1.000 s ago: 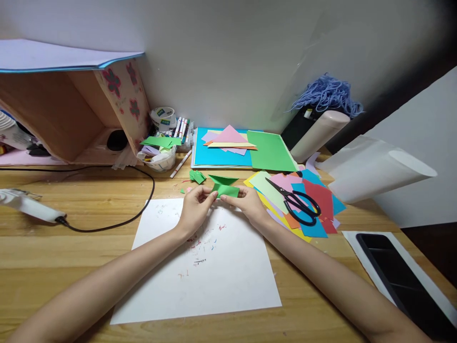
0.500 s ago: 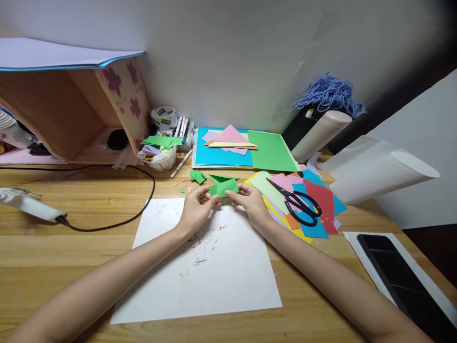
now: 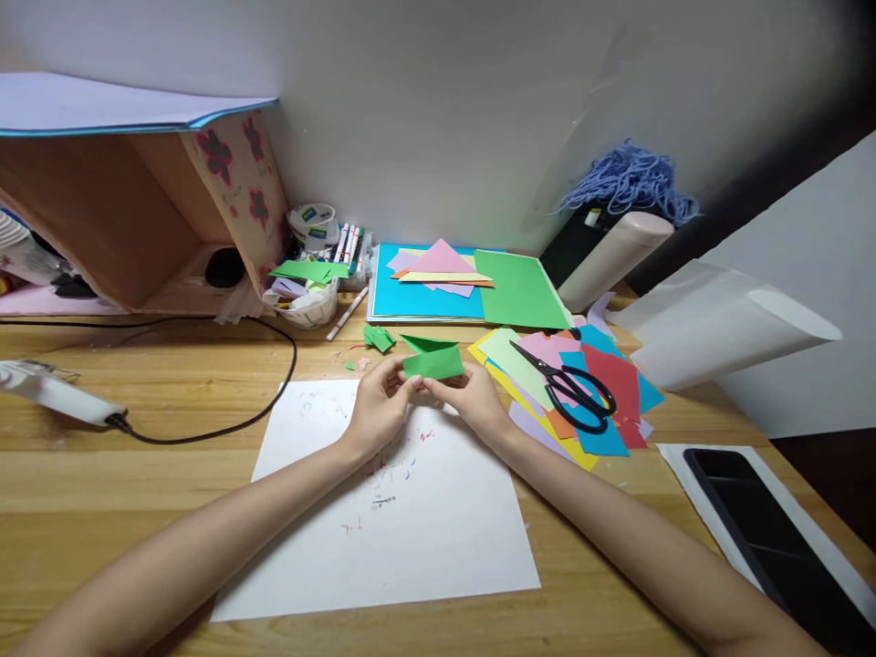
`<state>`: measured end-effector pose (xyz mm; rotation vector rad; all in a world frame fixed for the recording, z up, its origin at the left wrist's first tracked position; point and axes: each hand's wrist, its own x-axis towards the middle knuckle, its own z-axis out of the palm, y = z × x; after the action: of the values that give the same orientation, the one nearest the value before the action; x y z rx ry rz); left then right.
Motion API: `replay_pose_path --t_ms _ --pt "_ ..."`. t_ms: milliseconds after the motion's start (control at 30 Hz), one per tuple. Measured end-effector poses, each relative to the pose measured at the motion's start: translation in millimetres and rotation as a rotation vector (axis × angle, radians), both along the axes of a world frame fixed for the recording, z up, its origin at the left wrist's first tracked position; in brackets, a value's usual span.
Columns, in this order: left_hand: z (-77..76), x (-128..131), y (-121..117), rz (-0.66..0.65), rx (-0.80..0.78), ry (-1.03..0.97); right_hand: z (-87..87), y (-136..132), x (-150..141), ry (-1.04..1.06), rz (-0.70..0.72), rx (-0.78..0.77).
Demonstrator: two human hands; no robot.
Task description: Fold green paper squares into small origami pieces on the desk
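Note:
A small folded piece of green paper (image 3: 433, 362) is held up between both hands, its front flap facing me and a pointed fold showing behind. My left hand (image 3: 380, 401) pinches its lower left part, with the thumb at the bottom edge. On the right side my right hand (image 3: 474, 400) grips it too, its thumb close to the left thumb. Both hands' other fingers are partly hidden behind the paper. Beneath them lies a white sheet (image 3: 383, 547) with coloured marks. Just beyond the left hand sits a crumpled-looking green folded paper (image 3: 379, 338).
Black-handled scissors (image 3: 578, 397) rest on coloured paper scraps (image 3: 612, 374) at right. Behind are stacked coloured sheets (image 3: 524, 287) and a basket (image 3: 311, 310) of scraps. A phone (image 3: 745, 520) lies at right; a black cable (image 3: 205, 440) crosses the left, near a cardboard box (image 3: 151, 210).
Both thumbs have moved inward along the lower edge and now nearly meet. The green paper's front flap is shown more fully and has shifted slightly right.

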<state>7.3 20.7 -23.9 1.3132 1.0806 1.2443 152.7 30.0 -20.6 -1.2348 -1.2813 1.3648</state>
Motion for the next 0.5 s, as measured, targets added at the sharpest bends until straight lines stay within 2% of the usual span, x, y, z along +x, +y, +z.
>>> replay_pose_path --t_ms 167,500 --pt "1.6 -0.9 -0.4 0.036 0.057 0.047 -2.6 3.2 1.6 0.02 -0.038 0.004" --pt "6.2 -2.4 -0.7 0.069 0.045 0.062 -4.1 8.7 6.2 0.031 -0.196 0.029"
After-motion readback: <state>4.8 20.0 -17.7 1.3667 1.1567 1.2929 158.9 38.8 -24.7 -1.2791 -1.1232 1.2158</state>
